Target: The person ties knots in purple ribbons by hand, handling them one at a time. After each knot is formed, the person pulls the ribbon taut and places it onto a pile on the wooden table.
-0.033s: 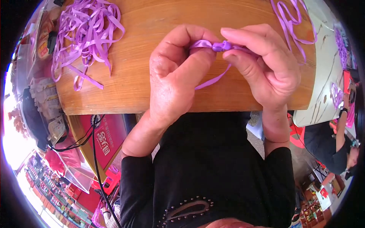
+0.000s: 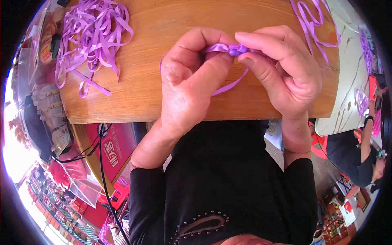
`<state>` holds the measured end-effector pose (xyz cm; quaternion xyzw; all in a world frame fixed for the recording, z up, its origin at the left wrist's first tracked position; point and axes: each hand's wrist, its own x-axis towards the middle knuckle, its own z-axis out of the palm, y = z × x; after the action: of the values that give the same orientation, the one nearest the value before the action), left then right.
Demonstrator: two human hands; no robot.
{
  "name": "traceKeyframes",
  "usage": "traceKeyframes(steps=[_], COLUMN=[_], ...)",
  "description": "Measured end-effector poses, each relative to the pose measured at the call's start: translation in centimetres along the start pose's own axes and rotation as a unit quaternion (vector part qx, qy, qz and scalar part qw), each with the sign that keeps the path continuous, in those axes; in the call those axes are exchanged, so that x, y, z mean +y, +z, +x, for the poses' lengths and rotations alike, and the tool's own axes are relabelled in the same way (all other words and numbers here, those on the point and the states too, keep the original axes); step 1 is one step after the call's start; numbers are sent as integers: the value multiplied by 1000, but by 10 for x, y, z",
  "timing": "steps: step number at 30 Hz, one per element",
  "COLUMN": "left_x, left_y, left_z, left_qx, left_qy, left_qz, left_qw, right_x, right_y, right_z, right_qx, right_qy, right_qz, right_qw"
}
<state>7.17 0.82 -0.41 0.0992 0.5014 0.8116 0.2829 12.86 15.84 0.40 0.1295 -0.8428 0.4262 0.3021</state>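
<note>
Fingers (image 2: 216,67) partly hide the small purple clasp (image 2: 236,50).

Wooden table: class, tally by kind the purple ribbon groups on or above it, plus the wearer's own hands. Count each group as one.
Large ribbon heap, at the left: 1
Smaller ribbon cluster, at the right: 1
Held ribbon: 1
Hands, left hand and right hand: 2
Total: 5

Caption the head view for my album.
Left hand and right hand hold glossy purple ribbon, a small purple clasp between them, above a brown wooden table.
</note>
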Motion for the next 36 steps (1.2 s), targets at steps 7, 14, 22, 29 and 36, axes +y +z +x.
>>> traceKeyframes(steps=[7, 14, 22, 29, 36], left_x=[-5, -6, -10, -12, -14], left_y=[-10, -5, -6, -4, 0], left_z=[-1, -2, 0, 0, 2], left_qx=[-57, 22, -4, -20, -32], left_qy=[149, 34, 82, 69, 84], left_qz=[179, -29, 1, -49, -20], left_qw=[971, 999, 997, 996, 996], right_x=[3, -3, 2, 3, 3], right_y=[-4, -4, -4, -5, -7], right_z=[0, -3, -6, -3, -2], right_qx=[14, 47, 71, 62, 36], right_qy=[5, 66, 24, -17, 1], right_qz=[-20, 60, 10, -29, -29], right_qw=[1000, 995, 997, 998, 999])
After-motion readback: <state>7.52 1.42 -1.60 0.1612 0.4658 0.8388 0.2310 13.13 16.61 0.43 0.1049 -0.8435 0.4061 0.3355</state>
